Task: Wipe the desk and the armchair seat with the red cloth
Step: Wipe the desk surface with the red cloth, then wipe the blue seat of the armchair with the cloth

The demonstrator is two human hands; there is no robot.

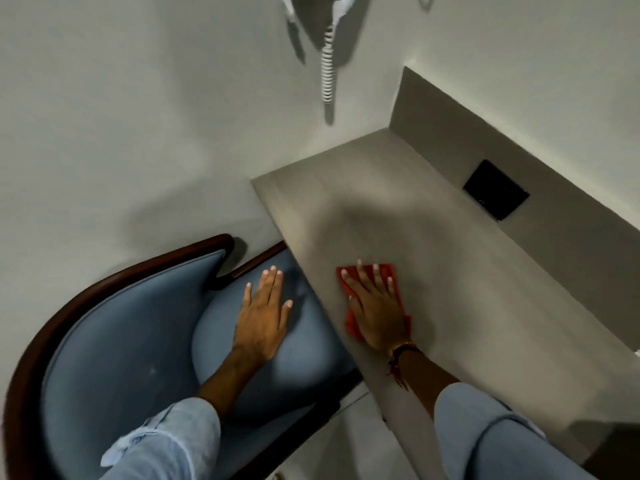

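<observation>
The grey desk (398, 209) runs from the centre toward the lower right. On its near left part lies the red cloth (350, 322), pressed flat under my right hand (375, 306), whose fingers are spread over it. Left of the desk stands the blue armchair with a dark wooden frame (38, 341). My left hand (263, 317) hovers flat, fingers apart, over the blue seat cushion (304, 358), holding nothing. Part of the seat is tucked under the desk edge.
A black square socket plate (496, 189) sits in the desk's raised back panel. On the white wall above hangs a white device with a coiled cord (328, 74). Pale floor shows between chair and desk at the bottom.
</observation>
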